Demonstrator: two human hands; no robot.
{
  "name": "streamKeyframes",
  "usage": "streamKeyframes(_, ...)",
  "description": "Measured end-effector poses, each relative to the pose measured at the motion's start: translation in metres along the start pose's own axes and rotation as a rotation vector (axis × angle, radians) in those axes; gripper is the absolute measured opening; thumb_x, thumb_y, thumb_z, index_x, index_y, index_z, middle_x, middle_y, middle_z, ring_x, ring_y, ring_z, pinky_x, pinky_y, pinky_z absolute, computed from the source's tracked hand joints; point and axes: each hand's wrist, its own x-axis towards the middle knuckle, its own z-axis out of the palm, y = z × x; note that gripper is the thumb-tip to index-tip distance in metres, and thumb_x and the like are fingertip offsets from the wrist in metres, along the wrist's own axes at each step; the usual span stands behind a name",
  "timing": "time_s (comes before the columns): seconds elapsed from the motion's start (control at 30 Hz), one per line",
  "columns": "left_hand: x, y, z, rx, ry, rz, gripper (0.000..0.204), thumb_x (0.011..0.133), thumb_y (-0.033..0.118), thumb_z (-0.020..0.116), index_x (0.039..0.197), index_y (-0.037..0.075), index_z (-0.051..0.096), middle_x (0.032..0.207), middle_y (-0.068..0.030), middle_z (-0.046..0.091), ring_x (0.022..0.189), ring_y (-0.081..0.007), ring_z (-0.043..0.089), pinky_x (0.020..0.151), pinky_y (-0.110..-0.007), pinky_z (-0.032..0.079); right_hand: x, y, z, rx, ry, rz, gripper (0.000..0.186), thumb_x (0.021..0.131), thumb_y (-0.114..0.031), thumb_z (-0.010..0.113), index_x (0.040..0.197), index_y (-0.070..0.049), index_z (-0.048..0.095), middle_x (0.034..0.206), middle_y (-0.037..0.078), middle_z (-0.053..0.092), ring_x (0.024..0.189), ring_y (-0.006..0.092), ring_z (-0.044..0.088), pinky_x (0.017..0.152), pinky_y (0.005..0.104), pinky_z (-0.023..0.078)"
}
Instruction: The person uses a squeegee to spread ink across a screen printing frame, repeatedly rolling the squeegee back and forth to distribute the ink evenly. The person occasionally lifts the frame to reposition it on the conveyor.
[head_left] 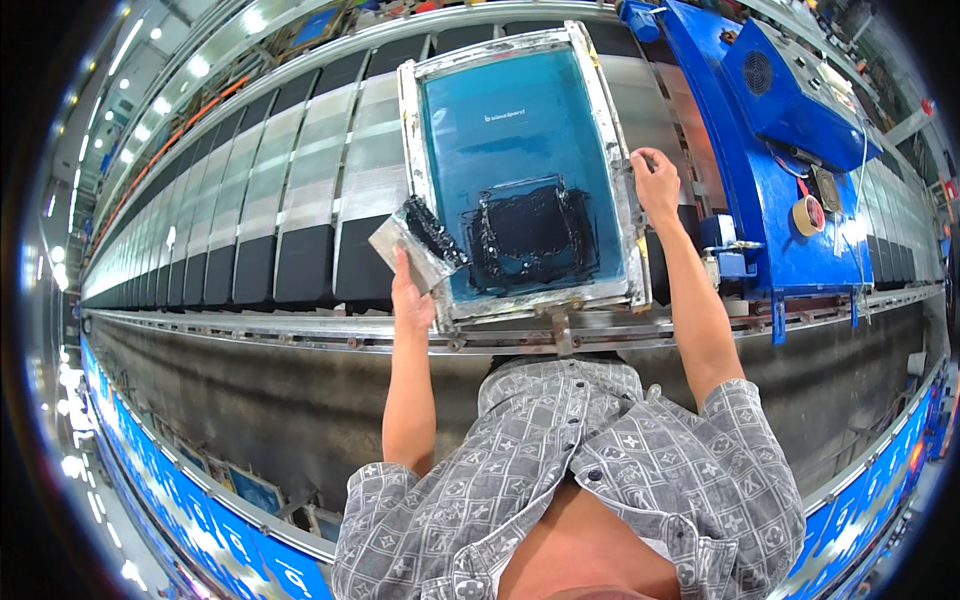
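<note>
My left hand (410,290) grips a flat metal squeegee (398,255), tilted, its blade coated in thick dark ink, over the lower left corner of a screen printing frame (409,130). The frame holds teal mesh (515,140) with a small pale marking and a dark patch of ink (528,235) on its lower half. My right hand (655,183) is beside the frame's right edge, fingers curled; what they hold, if anything, I cannot make out.
Dark and silver platens (305,260) line a long rail (250,325). A blue machine (750,250) with a control box (785,100) and a tape roll (808,216) stands at the right. Blue panels (230,545) edge the walkway behind me; several frames lie lower left.
</note>
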Motion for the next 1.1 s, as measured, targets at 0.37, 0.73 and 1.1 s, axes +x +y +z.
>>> streamKeyframes(0.37,0.041,-0.082,0.005,-0.003,0.045,0.005,0.06,0.101,0.047,0.067,0.144,0.007,0.055,0.136,-0.0032,0.065,0.122,-0.0194,0.061,0.107,-0.037,0.045,0.024,0.113,0.012,-0.12,0.043,-0.064,0.03,0.092,-0.035,0.07,0.104,-0.008,0.075,0.101,0.018,0.076,0.099,0.0372,0.073,0.089,0.0426,0.054)
streamKeyframes(0.73,0.032,-0.064,0.068,1.364,-0.37,0.306,0.013,0.083,0.003,0.079,0.094,0.008,0.077,0.098,-0.0025,0.078,0.093,-0.0202,0.07,0.089,-0.039,0.051,0.012,0.184,0.051,0.059,-0.015,0.163,0.032,0.089,-0.035,0.071,0.107,-0.009,0.073,0.087,0.018,0.075,0.084,0.032,0.074,0.078,0.0404,0.055)
streamKeyframes(1.1,0.119,-0.119,0.146,1.959,-1.468,0.735,0.042,0.063,-0.004,0.077,0.101,0.016,0.077,0.115,0.0067,0.074,0.128,-0.0225,0.058,0.109,-0.049,0.035,0.008,0.193,0.098,0.124,-0.129,0.223,0.038,0.089,-0.034,0.07,0.114,-0.005,0.067,0.084,0.019,0.074,0.083,0.0359,0.074,0.079,0.0419,0.055)
